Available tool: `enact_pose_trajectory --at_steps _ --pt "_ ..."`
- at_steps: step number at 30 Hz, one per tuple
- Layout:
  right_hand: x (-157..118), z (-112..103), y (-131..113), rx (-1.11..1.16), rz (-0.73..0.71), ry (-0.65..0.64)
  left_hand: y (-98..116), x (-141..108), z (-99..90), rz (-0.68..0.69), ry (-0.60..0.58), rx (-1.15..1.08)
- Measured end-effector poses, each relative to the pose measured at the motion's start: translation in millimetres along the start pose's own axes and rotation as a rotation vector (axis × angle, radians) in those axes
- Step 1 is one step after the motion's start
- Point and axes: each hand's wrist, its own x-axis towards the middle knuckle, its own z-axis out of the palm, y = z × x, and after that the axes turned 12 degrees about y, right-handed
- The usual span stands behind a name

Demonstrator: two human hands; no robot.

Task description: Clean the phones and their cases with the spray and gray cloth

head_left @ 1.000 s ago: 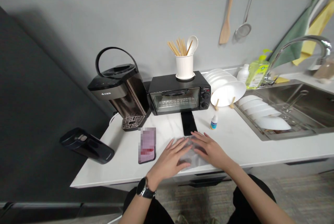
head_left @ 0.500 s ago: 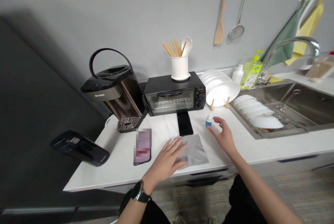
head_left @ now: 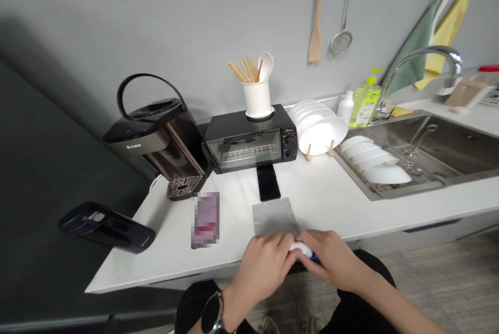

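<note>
You have the small white plastic bottle with a blue part [head_left: 301, 248] up off the worktop [head_left: 237, 204], held between both hands just over its near edge. Your right hand [head_left: 333, 258] is closed around the bottle's body, with a little blue showing between thumb and fingers. Your left hand [head_left: 268, 261] is drawn in narrow, its thumb and forefinger pinching the white tip, as far as the view lets you judge.

So picking up the bottle is done, and you seem to be at the step of working its tip. Whether the tip is loosened or off cannot be told, because your fingers cover most of it; no loose cap shows beside your hands.

The thin grey square cloth [head_left: 275, 214] lies spread flat just beyond your hands, so laying it out looks done too. Its near edge is hidden behind your fingers, and no wet patch shows on the part in view; putting the bottle's contents to use therefore appears still left.

Farther beyond your left hand, past the cloth, the black flat phone [head_left: 268, 183] lies dark-screened, touched by neither hand. Out to the left of that hand, well apart, the purple rectangular phone-like slab [head_left: 206, 217], blurred by pixelation, also lies untouched.
</note>
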Motion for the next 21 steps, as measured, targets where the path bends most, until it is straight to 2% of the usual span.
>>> enact_pose_trajectory --at_steps 3,5,9,11,13,15,17,21 --pt "-6 0 7 0.079 0.059 0.013 1 3 5.3 0.002 0.005 -0.072" --pt "-7 4 12 0.336 0.168 0.081 -8 4 8.0 -0.057 0.053 -0.178" --pt "-10 18 19 1.101 0.414 0.203 -51 -3 19.1 -0.236 0.26 -0.278" --pt "-10 24 20 1.32 0.469 0.222 -78 -9 29.8 -0.272 0.362 -0.203" --pt "-9 29 19 1.415 0.498 0.239 -101 -13 41.7 -0.266 0.416 -0.166" --pt "-8 31 19 1.432 0.506 0.251 -116 -16 51.7 -0.247 0.438 -0.159" --pt "-5 31 21 1.331 0.48 0.262 -121 -17 57.1 -0.235 0.436 -0.172" --pt "10 22 34 0.703 0.286 0.245 -118 -17 55.1 -0.2 0.37 -0.192"
